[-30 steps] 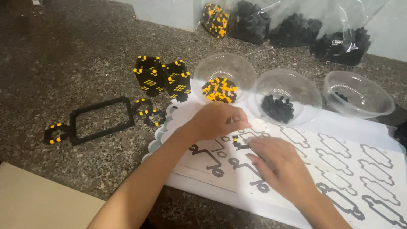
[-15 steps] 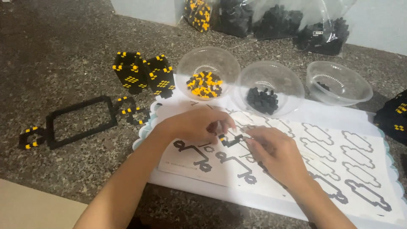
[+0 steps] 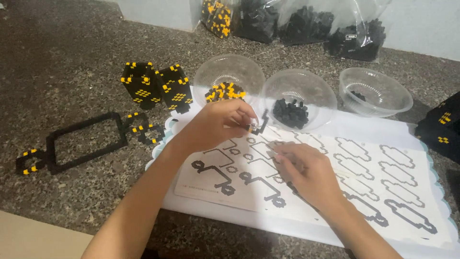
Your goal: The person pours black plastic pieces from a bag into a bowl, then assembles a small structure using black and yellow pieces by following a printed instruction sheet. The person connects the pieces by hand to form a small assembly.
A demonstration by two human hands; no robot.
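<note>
My left hand (image 3: 218,122) pinches a small black zigzag brick piece (image 3: 261,123) just above the top edge of the white template sheet (image 3: 364,187), close to the bowl of black bricks (image 3: 299,98). My right hand (image 3: 309,170) rests on the sheet with its fingers curled down over the printed outlines. Whether it holds anything is hidden under the fingers. A bowl of yellow and black bricks (image 3: 229,79) stands just behind my left hand.
A nearly empty clear bowl (image 3: 376,91) stands at the right. Two black-and-yellow built blocks (image 3: 155,86) and a flat black frame (image 3: 86,139) lie on the left of the speckled counter. Bags of bricks (image 3: 297,19) line the back; another dark block (image 3: 443,127) sits at the right edge.
The hands had met over a small black piece on the sheet. My left hand has since lifted that piece toward the bowls, while my right hand stayed low on the sheet.
</note>
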